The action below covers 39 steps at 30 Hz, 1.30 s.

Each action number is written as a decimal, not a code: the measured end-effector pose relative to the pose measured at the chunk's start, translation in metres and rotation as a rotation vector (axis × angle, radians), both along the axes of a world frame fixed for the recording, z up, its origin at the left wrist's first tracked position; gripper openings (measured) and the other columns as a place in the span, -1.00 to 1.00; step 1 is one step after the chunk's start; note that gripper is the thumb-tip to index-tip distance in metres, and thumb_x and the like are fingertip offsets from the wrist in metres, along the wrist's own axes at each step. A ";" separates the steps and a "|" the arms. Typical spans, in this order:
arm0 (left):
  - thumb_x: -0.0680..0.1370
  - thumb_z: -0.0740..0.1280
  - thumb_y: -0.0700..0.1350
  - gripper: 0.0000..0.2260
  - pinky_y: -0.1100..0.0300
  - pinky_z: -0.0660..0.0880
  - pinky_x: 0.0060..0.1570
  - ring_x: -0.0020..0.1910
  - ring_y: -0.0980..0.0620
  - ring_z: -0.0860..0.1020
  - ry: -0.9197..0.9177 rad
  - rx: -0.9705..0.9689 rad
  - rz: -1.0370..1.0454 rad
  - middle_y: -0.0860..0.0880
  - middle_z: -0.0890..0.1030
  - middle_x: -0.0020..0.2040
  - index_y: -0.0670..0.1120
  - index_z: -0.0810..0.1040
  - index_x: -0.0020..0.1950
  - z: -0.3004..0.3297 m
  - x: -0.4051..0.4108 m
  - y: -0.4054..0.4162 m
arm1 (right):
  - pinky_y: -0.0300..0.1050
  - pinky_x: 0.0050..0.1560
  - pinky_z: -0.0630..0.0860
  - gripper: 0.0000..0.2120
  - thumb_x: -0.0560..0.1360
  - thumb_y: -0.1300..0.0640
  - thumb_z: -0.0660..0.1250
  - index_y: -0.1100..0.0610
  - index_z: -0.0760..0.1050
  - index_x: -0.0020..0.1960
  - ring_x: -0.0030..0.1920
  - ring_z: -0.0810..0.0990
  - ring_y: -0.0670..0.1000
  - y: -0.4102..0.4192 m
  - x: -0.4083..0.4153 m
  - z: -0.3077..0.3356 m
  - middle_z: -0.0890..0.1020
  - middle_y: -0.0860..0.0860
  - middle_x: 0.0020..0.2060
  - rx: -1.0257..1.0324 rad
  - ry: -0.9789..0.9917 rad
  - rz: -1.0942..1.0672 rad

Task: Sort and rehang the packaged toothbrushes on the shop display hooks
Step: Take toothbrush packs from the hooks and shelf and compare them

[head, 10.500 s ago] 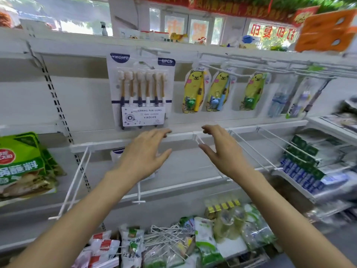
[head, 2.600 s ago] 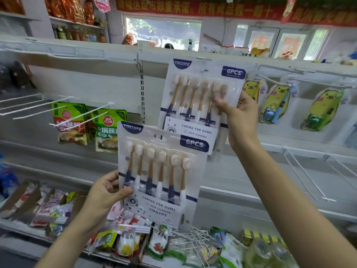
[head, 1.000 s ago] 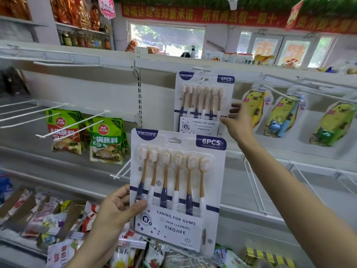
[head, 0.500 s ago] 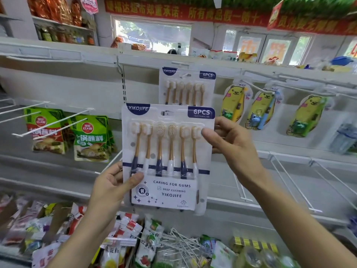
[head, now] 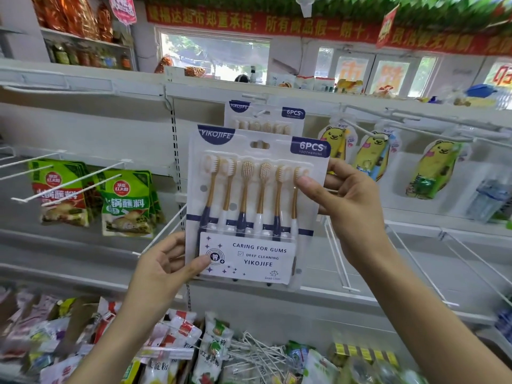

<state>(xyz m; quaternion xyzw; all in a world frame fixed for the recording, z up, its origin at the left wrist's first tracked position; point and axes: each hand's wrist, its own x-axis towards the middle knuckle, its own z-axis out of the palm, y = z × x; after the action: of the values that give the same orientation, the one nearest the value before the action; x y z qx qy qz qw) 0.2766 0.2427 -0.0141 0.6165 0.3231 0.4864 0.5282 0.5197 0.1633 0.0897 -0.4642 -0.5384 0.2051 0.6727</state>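
Toothbrushes in a six-piece blister pack [head: 256, 209] are held upright at the centre of the frame, printed face toward the camera, so that the hang slot [head: 260, 144] near the top edge is kept clear of both grips. The pack is pinched at its lower left corner by the left hand [head: 163, 273], thumb laid on the front over the label and fingers curled behind. The right edge, about level with the brush heads, is pinched by the right hand [head: 349, 200], thumb on the front and fingers behind. Opposite corners are thus taken, which is judged to be done to steady the flat card and to steer its top edge.

Directly behind and slightly above, a second identical pack [head: 266, 115] is seen hanging already at upper centre, only its top strip visible over the held one. The peg it hangs from [head: 256, 97] is mostly hidden. The held pack appears to be raised toward that same peg, with the slot lying just below the header of the hung pack; threading is judged not yet done.

To the right of centre, yellow bear-shaped children's brush packs [head: 371, 156] hang on their own hooks. At left, bare white hooks [head: 80, 184] project in front of green sauce packets [head: 127, 203].
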 end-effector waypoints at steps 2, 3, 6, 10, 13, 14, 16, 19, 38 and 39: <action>0.39 0.46 -0.24 -0.68 0.35 0.58 -0.16 -0.07 0.07 0.71 0.000 0.021 0.005 0.01 0.74 -0.02 -0.09 0.61 0.13 0.002 -0.001 0.005 | 0.14 0.12 0.64 -0.69 0.50 0.26 0.44 0.19 0.56 0.24 0.06 0.72 0.08 0.004 -0.002 0.003 0.74 0.08 0.02 0.012 -0.005 0.005; 0.37 0.47 -0.21 -0.67 0.33 0.59 -0.15 -0.06 0.06 0.71 -0.004 0.031 0.013 0.00 0.74 -0.01 -0.10 0.61 0.14 0.003 -0.002 0.007 | 0.15 0.12 0.64 -0.69 0.50 0.26 0.44 0.19 0.56 0.24 0.06 0.72 0.08 0.007 -0.003 0.004 0.74 0.08 0.02 0.018 -0.009 0.007; 0.34 0.46 -0.19 -0.68 0.33 0.59 -0.18 -0.10 0.08 0.71 -0.022 0.044 0.035 0.02 0.75 -0.05 -0.07 0.62 0.09 0.007 0.000 0.015 | 0.17 0.12 0.64 -0.69 0.51 0.24 0.44 0.18 0.57 0.24 0.06 0.72 0.08 0.013 -0.004 0.008 0.74 0.08 0.02 0.030 -0.032 -0.006; 0.36 0.47 -0.18 -0.68 0.35 0.59 -0.17 -0.09 0.13 0.70 -0.024 0.073 0.046 0.08 0.74 -0.05 -0.02 0.61 0.10 0.014 0.003 0.021 | 0.17 0.12 0.64 -0.69 0.52 0.25 0.43 0.20 0.56 0.25 0.07 0.72 0.09 0.023 -0.002 0.013 0.74 0.09 0.03 0.051 -0.030 -0.019; 0.43 0.47 -0.27 -0.71 0.37 0.58 -0.16 -0.08 0.15 0.70 -0.022 0.081 0.059 0.09 0.74 -0.03 -0.04 0.61 0.11 0.020 0.007 0.025 | 0.15 0.11 0.64 -0.70 0.53 0.22 0.43 0.20 0.57 0.25 0.06 0.72 0.08 0.030 0.000 0.016 0.74 0.08 0.02 0.060 -0.014 -0.041; 0.44 0.46 -0.29 -0.71 0.37 0.58 -0.17 -0.08 0.14 0.70 -0.018 0.081 0.058 0.07 0.74 -0.02 -0.06 0.61 0.13 0.020 0.009 0.027 | 0.14 0.11 0.64 -0.70 0.53 0.22 0.42 0.20 0.57 0.25 0.06 0.72 0.07 0.032 0.001 0.017 0.74 0.08 0.02 0.061 -0.011 -0.048; 0.46 0.45 -0.31 -0.71 0.37 0.57 -0.19 -0.09 0.13 0.71 -0.011 0.079 0.060 0.06 0.74 -0.01 -0.09 0.60 0.15 0.022 0.012 0.031 | 0.16 0.13 0.64 -0.71 0.54 0.22 0.42 0.20 0.56 0.26 0.06 0.72 0.07 0.037 0.003 0.017 0.74 0.08 0.02 0.059 -0.012 -0.060; 0.46 0.45 -0.30 -0.71 0.38 0.57 -0.22 -0.10 0.16 0.70 -0.014 0.075 0.062 0.08 0.74 -0.01 -0.08 0.60 0.15 0.022 0.018 0.038 | 0.18 0.14 0.63 -0.71 0.55 0.21 0.41 0.20 0.56 0.25 0.07 0.72 0.06 0.044 0.006 0.018 0.74 0.08 0.03 0.053 -0.024 -0.072; 0.47 0.46 -0.25 -0.68 0.35 0.59 -0.16 -0.04 0.15 0.69 -0.021 0.058 0.089 0.04 0.72 0.02 -0.10 0.58 0.21 0.014 0.051 0.088 | 0.19 0.15 0.62 -0.71 0.53 0.18 0.45 0.15 0.57 0.24 0.08 0.71 0.06 0.094 0.034 0.012 0.73 0.06 0.04 0.027 -0.018 -0.126; 0.48 0.45 -0.27 -0.70 0.36 0.58 -0.19 -0.08 0.17 0.70 -0.021 0.057 0.087 0.07 0.73 0.00 -0.10 0.58 0.19 0.015 0.054 0.091 | 0.17 0.15 0.62 -0.71 0.53 0.18 0.45 0.15 0.57 0.24 0.08 0.71 0.05 0.097 0.036 0.012 0.73 0.06 0.04 0.025 -0.017 -0.130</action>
<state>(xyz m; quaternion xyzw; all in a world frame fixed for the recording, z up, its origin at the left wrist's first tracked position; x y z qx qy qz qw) 0.3303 0.3338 0.0007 0.6114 0.3298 0.5244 0.4923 0.5561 0.2604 0.1017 -0.4914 -0.5154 0.1501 0.6858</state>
